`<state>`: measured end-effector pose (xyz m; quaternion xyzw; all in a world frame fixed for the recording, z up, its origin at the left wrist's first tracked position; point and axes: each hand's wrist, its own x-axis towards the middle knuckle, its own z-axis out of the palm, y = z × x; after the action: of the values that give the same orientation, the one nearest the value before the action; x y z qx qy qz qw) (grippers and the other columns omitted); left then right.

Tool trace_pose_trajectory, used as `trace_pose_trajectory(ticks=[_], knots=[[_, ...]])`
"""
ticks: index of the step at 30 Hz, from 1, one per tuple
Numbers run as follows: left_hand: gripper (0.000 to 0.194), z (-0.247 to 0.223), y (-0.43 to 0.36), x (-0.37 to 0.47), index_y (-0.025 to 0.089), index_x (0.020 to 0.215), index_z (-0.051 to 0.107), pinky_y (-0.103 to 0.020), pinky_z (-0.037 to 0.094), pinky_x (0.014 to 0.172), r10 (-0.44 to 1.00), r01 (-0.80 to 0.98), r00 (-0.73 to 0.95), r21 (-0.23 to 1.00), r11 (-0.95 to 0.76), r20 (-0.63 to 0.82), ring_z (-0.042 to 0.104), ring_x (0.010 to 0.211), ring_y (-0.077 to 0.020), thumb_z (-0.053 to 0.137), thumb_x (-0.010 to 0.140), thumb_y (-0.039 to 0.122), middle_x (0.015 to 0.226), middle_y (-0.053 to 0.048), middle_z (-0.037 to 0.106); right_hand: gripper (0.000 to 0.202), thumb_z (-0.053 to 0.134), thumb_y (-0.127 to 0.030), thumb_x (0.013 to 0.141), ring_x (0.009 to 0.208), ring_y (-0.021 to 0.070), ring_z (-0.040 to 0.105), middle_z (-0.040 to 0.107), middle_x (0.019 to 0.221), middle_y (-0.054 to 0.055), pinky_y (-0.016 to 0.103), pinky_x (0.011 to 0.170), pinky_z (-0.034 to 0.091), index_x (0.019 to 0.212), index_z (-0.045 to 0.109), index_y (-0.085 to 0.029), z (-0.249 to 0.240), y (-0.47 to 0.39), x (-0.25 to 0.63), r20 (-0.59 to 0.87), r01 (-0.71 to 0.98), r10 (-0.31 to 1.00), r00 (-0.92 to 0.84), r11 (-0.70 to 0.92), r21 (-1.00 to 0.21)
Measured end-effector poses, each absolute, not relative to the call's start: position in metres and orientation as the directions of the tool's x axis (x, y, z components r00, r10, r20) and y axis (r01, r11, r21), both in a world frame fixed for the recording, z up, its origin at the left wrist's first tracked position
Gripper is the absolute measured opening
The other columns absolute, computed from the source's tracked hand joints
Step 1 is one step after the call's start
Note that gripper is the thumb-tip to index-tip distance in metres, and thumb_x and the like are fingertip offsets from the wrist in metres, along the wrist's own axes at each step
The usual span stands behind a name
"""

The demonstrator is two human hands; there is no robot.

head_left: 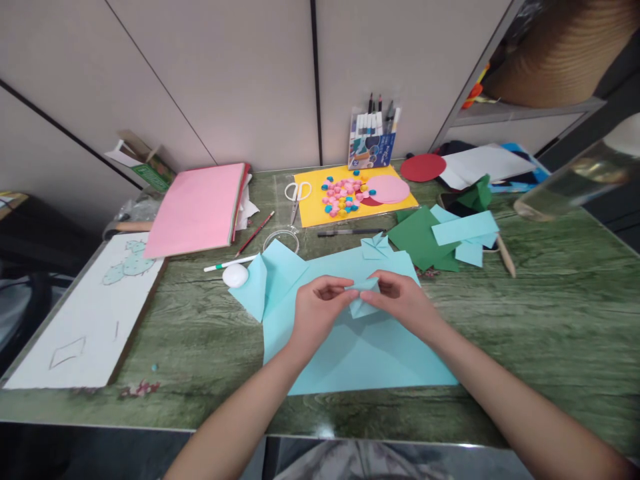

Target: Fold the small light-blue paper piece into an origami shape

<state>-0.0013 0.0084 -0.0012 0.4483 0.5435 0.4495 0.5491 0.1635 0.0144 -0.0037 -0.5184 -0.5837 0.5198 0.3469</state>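
Both hands pinch a small folded light-blue paper (364,307) between thumbs and fingers. My left hand (323,303) grips its left side, and my right hand (397,300) grips its right side. The thumbs meet near its middle, hiding part of the folds. Beneath them lies a large light-blue paper sheet (350,360) on the table. Just beyond the hands, another folded light-blue paper piece (376,247) rests at the sheet's far edge. Loose light-blue paper pieces (283,270) overlap the sheet's left corner.
On the green table (550,333) are white scissors (297,197), yellow paper (310,207) bearing colourful small pieces (343,193), a black pen (350,233), green paper (425,237), a pink paper stack (200,210), a drawing board (95,320), a white egg-shaped object (235,275) and a clear bottle (565,183).
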Motion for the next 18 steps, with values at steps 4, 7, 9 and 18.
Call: trace_pose_trajectory(ticks=[4,7,9,18], knots=[[0.019,-0.0031,0.0082,-0.0006,0.017,0.073,0.070,-0.019,0.043,0.052,0.981,-0.021,0.010,0.981,0.193,-0.193,0.054,0.055,-0.0088,0.076,0.060,0.028,0.062,0.000,0.064,0.026,0.059,-0.041,0.075,0.059,0.0120,0.042,0.048,0.061,-0.003,0.025,0.056,0.033,0.064,0.053,-0.018,-0.0052,0.0136,0.1637,-0.118,0.321,0.966,-0.231,-0.039,-0.946],[0.020,-0.0036,0.0082,-0.0007,0.017,0.073,0.070,-0.019,0.043,0.052,0.978,-0.039,0.008,0.977,0.208,-0.208,0.053,0.056,-0.0088,0.077,0.058,0.028,0.062,0.000,0.064,0.027,0.060,-0.041,0.075,0.058,0.0117,0.041,0.046,0.059,-0.003,0.025,0.054,0.032,0.062,0.053,-0.018,-0.0057,0.0133,0.1643,-0.113,0.346,0.970,-0.215,-0.032,-0.938],[0.021,-0.0037,0.0083,-0.0008,0.017,0.074,0.070,-0.020,0.044,0.053,0.976,-0.049,0.009,0.975,0.219,-0.219,0.053,0.056,-0.0092,0.077,0.058,0.028,0.062,0.000,0.063,0.027,0.060,-0.041,0.075,0.058,0.0117,0.041,0.047,0.059,-0.003,0.025,0.054,0.032,0.062,0.053,-0.018,-0.0053,0.0131,0.1643,-0.115,0.344,0.970,-0.216,-0.034,-0.938],[0.022,-0.0033,0.0071,-0.0011,0.017,0.075,0.070,-0.022,0.044,0.054,0.974,-0.053,0.017,0.972,0.228,-0.228,0.054,0.056,-0.0101,0.077,0.058,0.030,0.063,-0.001,0.063,0.018,0.065,-0.036,0.072,0.067,0.0156,0.053,0.059,0.069,0.001,0.027,0.063,0.041,0.069,0.061,-0.019,-0.0002,0.0132,0.1657,-0.067,0.177,0.996,-0.052,-0.057,-0.982]])
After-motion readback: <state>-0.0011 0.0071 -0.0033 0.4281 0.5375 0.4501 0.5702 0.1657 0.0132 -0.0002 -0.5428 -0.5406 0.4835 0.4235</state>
